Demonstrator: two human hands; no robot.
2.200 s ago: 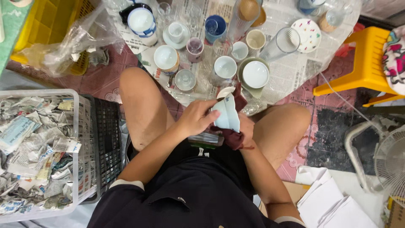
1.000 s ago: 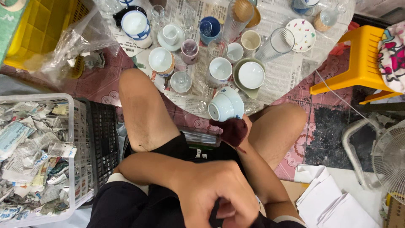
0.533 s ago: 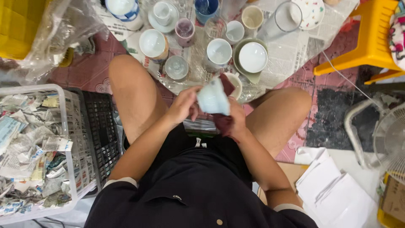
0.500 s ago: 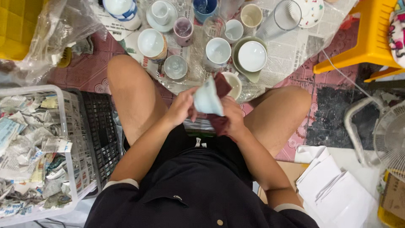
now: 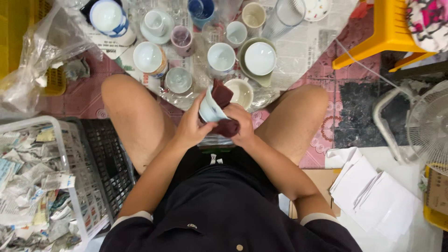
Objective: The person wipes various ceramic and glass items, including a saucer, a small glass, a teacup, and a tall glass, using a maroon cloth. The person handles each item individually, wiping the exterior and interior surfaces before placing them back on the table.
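Observation:
My left hand (image 5: 192, 125) grips a small pale blue and white cup (image 5: 210, 109) by its side, held tilted above my lap between my knees. My right hand (image 5: 241, 127) holds a dark red cloth (image 5: 225, 112) that is pressed against and partly tucked into the cup. Both hands meet at the cup, just in front of a spread of ceramic cups and bowls on newspaper (image 5: 298, 46).
Several cups, bowls and glasses stand on the newspaper, among them a white bowl (image 5: 260, 58) and a cream cup (image 5: 240, 92). A white basket of crumpled newspaper (image 5: 32, 182) lies left, a yellow stool (image 5: 385, 32) and a fan (image 5: 427, 126) right, white paper sheets (image 5: 373, 196) lower right.
The left hand went down to my lap and came back up to the cup. Both hands now hold the cup and cloth together, and the cup has been turned in the cloth.

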